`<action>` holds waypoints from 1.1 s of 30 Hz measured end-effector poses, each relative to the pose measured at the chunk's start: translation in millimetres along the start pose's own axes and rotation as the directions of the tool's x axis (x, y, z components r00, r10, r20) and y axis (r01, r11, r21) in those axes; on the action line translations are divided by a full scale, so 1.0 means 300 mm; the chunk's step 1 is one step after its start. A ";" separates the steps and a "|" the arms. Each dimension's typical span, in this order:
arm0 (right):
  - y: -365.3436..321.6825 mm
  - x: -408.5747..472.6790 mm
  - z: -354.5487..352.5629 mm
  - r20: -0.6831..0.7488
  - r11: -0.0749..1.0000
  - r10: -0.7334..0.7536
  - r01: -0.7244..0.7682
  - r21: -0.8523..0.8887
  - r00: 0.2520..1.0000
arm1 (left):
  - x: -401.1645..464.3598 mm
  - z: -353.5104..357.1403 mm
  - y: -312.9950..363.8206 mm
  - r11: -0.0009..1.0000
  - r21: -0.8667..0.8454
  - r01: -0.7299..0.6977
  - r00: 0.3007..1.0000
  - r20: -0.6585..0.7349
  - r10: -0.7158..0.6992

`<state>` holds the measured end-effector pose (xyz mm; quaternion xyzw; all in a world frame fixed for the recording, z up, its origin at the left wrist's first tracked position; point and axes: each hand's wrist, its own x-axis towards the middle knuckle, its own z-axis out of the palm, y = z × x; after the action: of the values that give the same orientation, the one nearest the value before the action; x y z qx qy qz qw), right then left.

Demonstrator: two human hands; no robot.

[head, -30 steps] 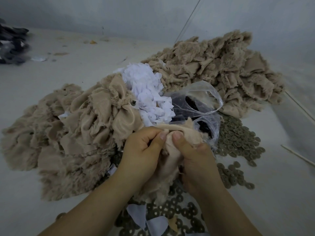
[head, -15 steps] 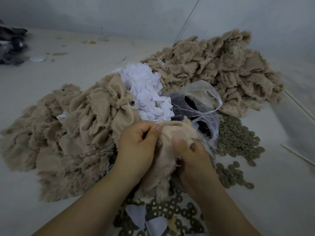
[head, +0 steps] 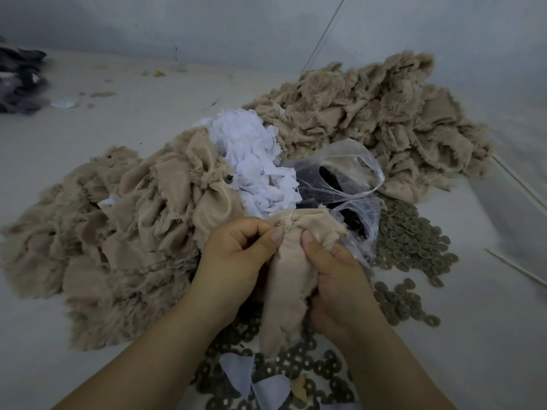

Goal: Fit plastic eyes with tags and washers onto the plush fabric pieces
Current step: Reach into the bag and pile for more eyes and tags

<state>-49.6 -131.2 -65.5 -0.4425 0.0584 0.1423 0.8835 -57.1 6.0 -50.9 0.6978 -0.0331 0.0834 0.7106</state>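
We are pinching a beige plush piece (head: 285, 279) with left hand (head: 236, 261) and right hand (head: 340, 279) at lower centre; no writing is showing.

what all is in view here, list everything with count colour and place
held plush piece: one, beige, centre, between both hands
plush pile on the left: one heap, beige, left of the hands; a dark eye shows on one piece near its top
plush pile at the back: one heap, beige, far right
tags: a heap, white, between the two piles
plastic bag: one, clear with dark contents, behind the hands
washers: many, grey-green, loose to the right and under the hands
white scraps: a few, near bottom edge
thin sticks: two, pale, right edge
dark bundle: one, dark, blurred, far left
left hand: one, grip on the held piece
right hand: one, grip on the held piece
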 end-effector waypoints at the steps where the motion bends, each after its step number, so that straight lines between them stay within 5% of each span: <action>1: 0.001 0.000 -0.001 -0.018 1.000 0.004 -0.004 -0.010 1.000 | 0.003 0.000 -0.002 1.000 -0.003 0.001 1.000 -0.004 -0.001; 8: -0.006 -0.016 0.003 0.073 0.998 -0.052 0.055 -0.042 0.996 | 0.000 0.011 -0.004 0.999 -0.013 -0.029 1.000 0.003 0.029; 26: -0.025 -0.040 -0.007 0.049 0.998 0.058 -0.058 -0.009 0.997 | -0.011 0.006 -0.007 0.999 0.004 -0.032 0.998 0.051 0.032; 30: -0.044 -0.046 -0.004 0.026 0.988 -0.005 0.009 -0.155 1.000 | 0.001 -0.005 -0.011 0.998 0.058 -0.028 0.997 0.067 0.024; 33: -0.112 -0.045 -0.017 -0.036 0.864 -0.202 0.161 -0.476 0.979 | 0.002 -0.013 -0.007 1.000 0.031 0.002 1.000 0.026 -0.003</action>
<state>-52.1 -157.0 -39.8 -0.6528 0.0178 0.0495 0.7557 -56.5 9.9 -53.1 0.7099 -0.0404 0.0738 0.6992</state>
